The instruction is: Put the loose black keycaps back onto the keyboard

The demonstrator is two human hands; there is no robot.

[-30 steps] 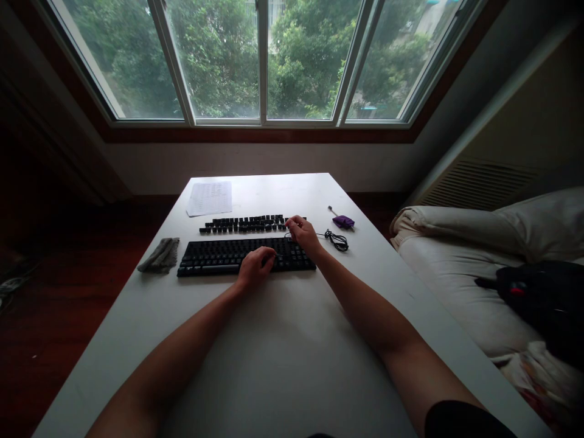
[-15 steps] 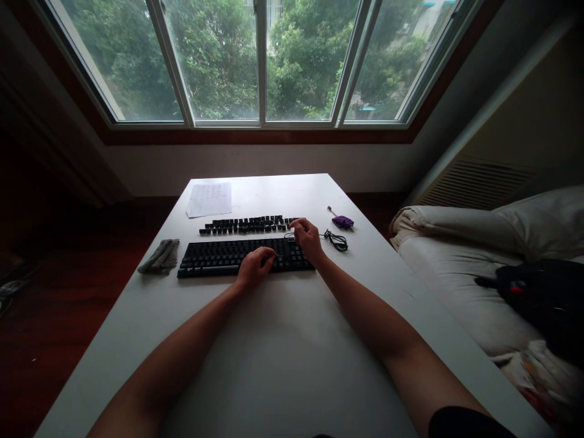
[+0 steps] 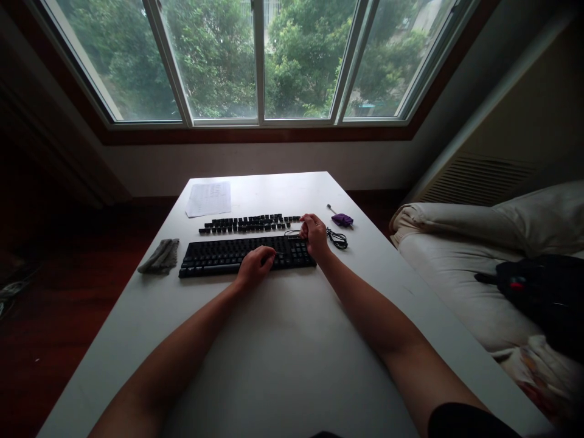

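A black keyboard (image 3: pixel 214 255) lies flat on the white table. My left hand (image 3: pixel 256 265) rests over its front middle part, fingers curled; something thin seems to stick out at the fingertips, too small to name. Above the right end of the keyboard my right hand (image 3: pixel 314 235) is raised, thumb and fingers pinched together. Whatever lies between those fingertips, if anything, is hidden. Behind the keyboard stand rows of loose black keycaps (image 3: pixel 246 224), their right end close to my right fingertips.
A coiled black cable (image 3: pixel 337 239) lies right of my right hand, near a purple item (image 3: pixel 342 219) and a small brush-like stick (image 3: pixel 331 208). Left are a grey cloth (image 3: pixel 160 257) and printed paper (image 3: pixel 208 199). A couch (image 3: pixel 438 261) flanks the table (image 3: pixel 292 359).
My right hand has drawn back slightly to the right, away from the end of the keycap rows. My left hand stays nearly in place on the keyboard.
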